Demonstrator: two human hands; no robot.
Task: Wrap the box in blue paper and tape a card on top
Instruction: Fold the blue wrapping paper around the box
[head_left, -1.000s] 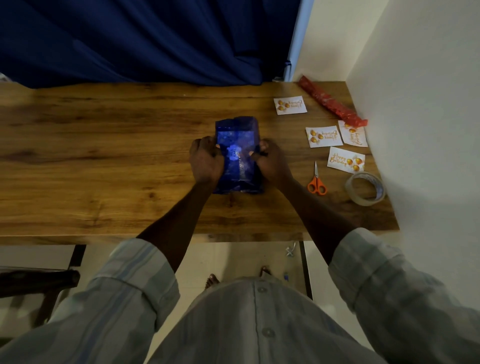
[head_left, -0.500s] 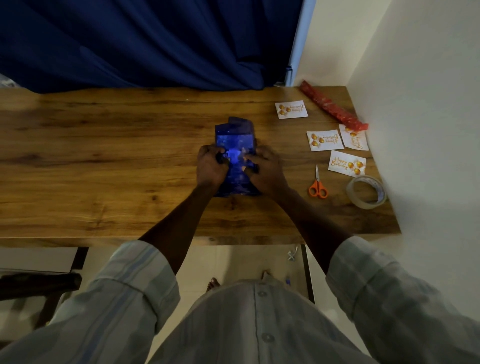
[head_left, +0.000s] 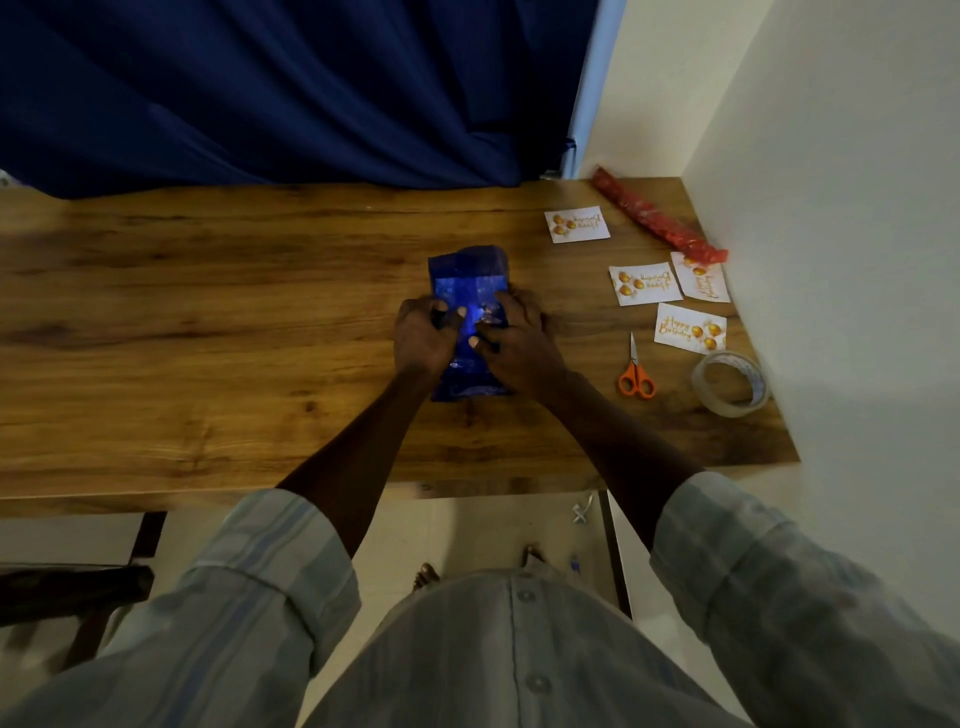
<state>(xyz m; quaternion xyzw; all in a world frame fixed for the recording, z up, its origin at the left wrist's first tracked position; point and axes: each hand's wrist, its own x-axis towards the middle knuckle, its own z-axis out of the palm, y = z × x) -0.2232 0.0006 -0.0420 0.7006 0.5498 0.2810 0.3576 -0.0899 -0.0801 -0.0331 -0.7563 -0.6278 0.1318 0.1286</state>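
The box (head_left: 467, 291) lay in the middle of the picture, on the wooden counter (head_left: 208, 332). Shiny blue paper (head_left: 470, 384) was around it. The far end of the paper stuck up a little past the box.

My left hand (head_left: 423, 338) was on the left side of the box. Its fingers were bent over the top and pressed the blue paper down. My right hand (head_left: 514, 345) was on the right side. Its fingers were bent too and held the paper against the top of the box. The tips of my two hands came close together over the middle of the box.

Four cards lay at the right of the picture, all away from the box. One card (head_left: 577, 224) was near the far edge of the counter. Two cards lay side by side lower down, a left one (head_left: 644, 283) and a right one (head_left: 701, 278). The fourth card (head_left: 690, 328) lay under them. They had gold balloons and writing on them.

A roll of red paper (head_left: 657, 221) lay at the upper right, by the wall. Small orange scissors (head_left: 635, 371) lay to the right of my right hand. A roll of clear tape (head_left: 730, 383) sat just right of the scissors, near the wall.

A dark blue curtain (head_left: 285, 88) hung behind the counter.
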